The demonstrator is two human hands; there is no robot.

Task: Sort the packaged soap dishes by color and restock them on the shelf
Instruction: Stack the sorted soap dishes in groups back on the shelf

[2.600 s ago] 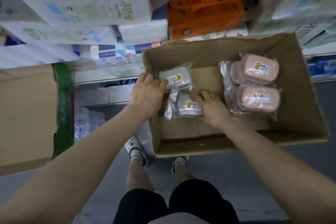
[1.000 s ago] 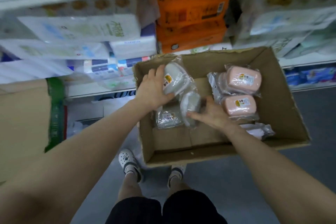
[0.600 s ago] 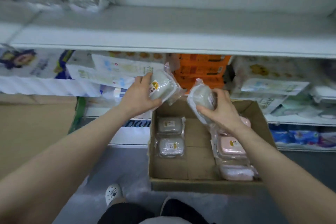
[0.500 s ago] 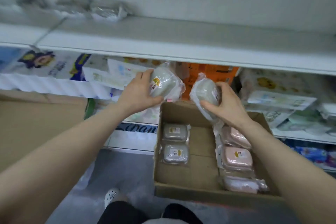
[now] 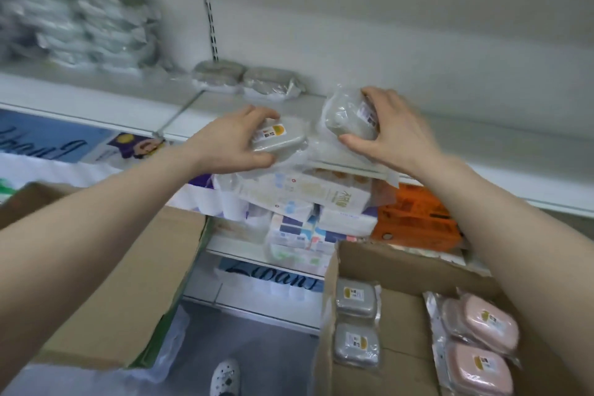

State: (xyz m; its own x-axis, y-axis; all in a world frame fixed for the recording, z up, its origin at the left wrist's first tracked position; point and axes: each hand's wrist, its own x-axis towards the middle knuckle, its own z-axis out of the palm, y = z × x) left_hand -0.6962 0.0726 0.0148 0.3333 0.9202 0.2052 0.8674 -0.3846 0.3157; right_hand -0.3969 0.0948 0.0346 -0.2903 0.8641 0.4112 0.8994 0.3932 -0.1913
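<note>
My left hand [image 5: 229, 140] grips a grey packaged soap dish [image 5: 279, 140] held flat, just above the front of the white shelf [image 5: 466, 151]. My right hand [image 5: 390, 132] grips a second grey soap dish [image 5: 347, 116], tilted on edge over the shelf. Two more grey dishes [image 5: 247, 77] lie at the back of the shelf. Down in the cardboard box [image 5: 401, 270], two grey dishes [image 5: 356, 321] lie on the left side and pink dishes [image 5: 479, 347] are stacked on the right.
Blurred stacks of plastic-wrapped packs [image 5: 90, 29] stand on the shelf at far left. Tissue packs [image 5: 305, 202] and orange packages [image 5: 418, 219] fill the shelf below. A large closed carton [image 5: 112, 283] stands at left. My shoe [image 5: 225, 376] is on the grey floor.
Both hands lifted one grey dish each out of the box and raised them to the upper shelf. The view swung up from the box to the shelf.
</note>
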